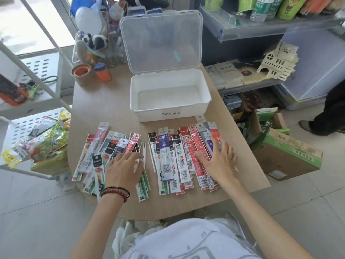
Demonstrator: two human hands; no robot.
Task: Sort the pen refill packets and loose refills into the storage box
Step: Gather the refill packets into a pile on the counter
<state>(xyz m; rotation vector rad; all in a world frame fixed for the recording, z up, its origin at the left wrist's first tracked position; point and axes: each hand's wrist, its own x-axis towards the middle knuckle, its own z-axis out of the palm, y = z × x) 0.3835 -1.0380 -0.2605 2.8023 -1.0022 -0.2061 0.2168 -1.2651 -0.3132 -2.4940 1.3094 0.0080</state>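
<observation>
A white storage box [170, 113] stands at the back of the wooden table [104, 109], empty, its clear lid [161, 42] hinged upright. Several pen refill packets lie in two spreads in front of it: a left spread [97, 152] and a right spread [179, 156] with red packets [196, 144]. A few loose white refills [152, 156] lie between the spreads. My left hand [123, 171] rests flat, fingers apart, on the left spread. My right hand [218, 161] lies flat, fingers apart, on the red packets at the right.
A roll of brown tape [84, 74] and an orange dispenser [102, 72] sit at the table's back left. A white rack with snack bags [44, 144] stands left. Shelves and a cardboard carton [285, 156] are on the right, where a person's leg [328, 113] shows.
</observation>
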